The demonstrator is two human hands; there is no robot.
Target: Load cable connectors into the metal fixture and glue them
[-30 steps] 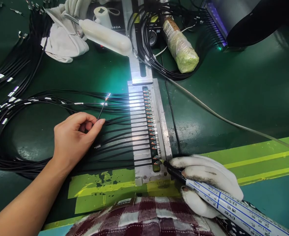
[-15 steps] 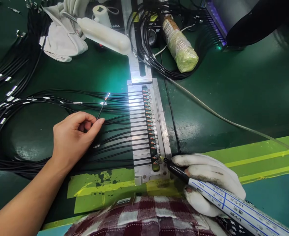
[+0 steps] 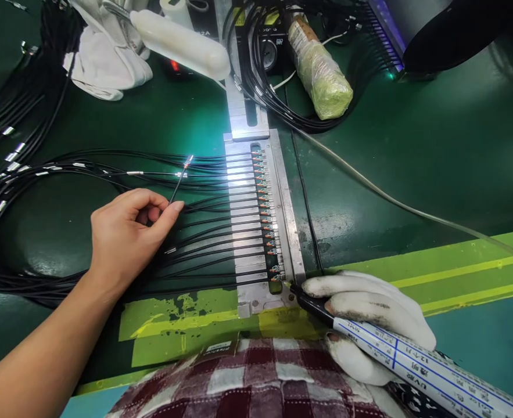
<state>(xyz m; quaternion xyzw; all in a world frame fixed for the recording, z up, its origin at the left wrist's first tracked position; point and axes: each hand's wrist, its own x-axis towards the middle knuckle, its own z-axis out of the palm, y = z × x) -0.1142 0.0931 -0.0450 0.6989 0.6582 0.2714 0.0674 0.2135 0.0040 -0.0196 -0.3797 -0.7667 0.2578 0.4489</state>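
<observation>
My bare left hand pinches a thin black cable between thumb and forefinger; its bright connector end points up, left of a metal fixture. Several black cables lie side by side across the fixture, their small connectors lined up over its dark slot. My right hand, in a soiled white glove, is closed round a UV glue syringe with a printed label. The syringe's black front end slants up-left, and its fine tip is at the nearest connectors, at the slot's lower end. Whether the tip touches them I cannot tell.
A lamp with a white handle lies beyond the fixture, near white gloves. Cable bundles spread on the left. A plastic-wrapped roll and coiled cables lie behind. A clear tube crosses the green mat to the right.
The whole scene sits slightly higher in the picture. My left hand still holds the cable, and the syringe tip stays at the nearest connectors.
</observation>
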